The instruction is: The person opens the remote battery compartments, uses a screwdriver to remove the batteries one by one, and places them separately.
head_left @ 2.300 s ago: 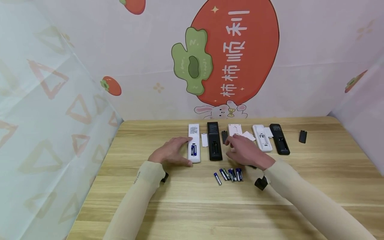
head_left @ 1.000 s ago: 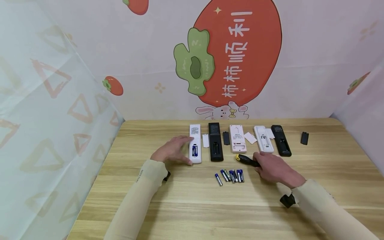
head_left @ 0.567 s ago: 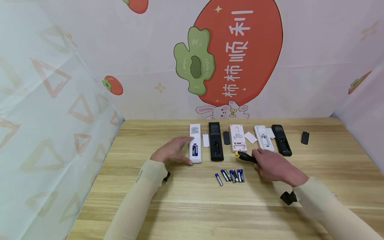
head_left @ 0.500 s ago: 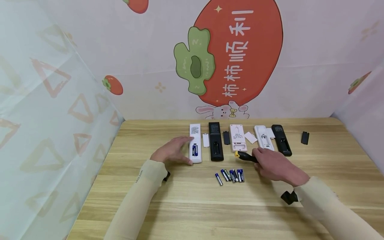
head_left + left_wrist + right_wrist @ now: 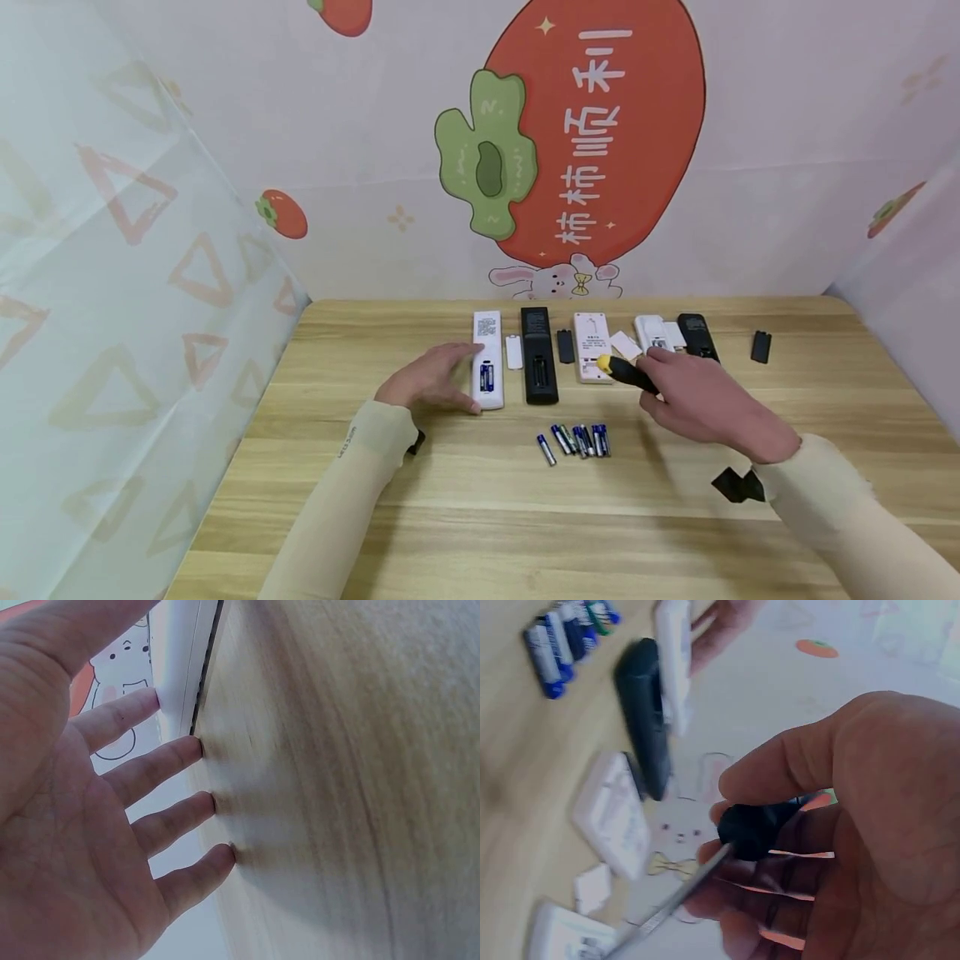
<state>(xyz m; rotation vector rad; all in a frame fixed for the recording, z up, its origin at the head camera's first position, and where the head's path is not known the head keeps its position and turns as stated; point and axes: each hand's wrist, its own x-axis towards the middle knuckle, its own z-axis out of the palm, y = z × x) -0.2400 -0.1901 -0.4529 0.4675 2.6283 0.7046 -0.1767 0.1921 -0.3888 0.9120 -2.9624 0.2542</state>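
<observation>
On the left, my left hand rests beside a white remote control lying back up, two batteries in its uncovered slot. The left wrist view shows the fingers spread and nearly straight; the index fingertip meets the remote's side, the others the tabletop. My right hand holds a screwdriver with a black handle and yellow end above the table. In the right wrist view, thumb and fingers curl round the handle, and the metal shaft points down-left. The hand partly covers the remotes behind it.
Along the back lie a black remote, a pale pink remote, another white remote and another black remote. Loose covers lie among them; one black cover sits far right. Several batteries lie in front.
My right hand has moved right and taken hold of the screwdriver from the table, then raised it slightly. My left hand has stayed by the white remote.
</observation>
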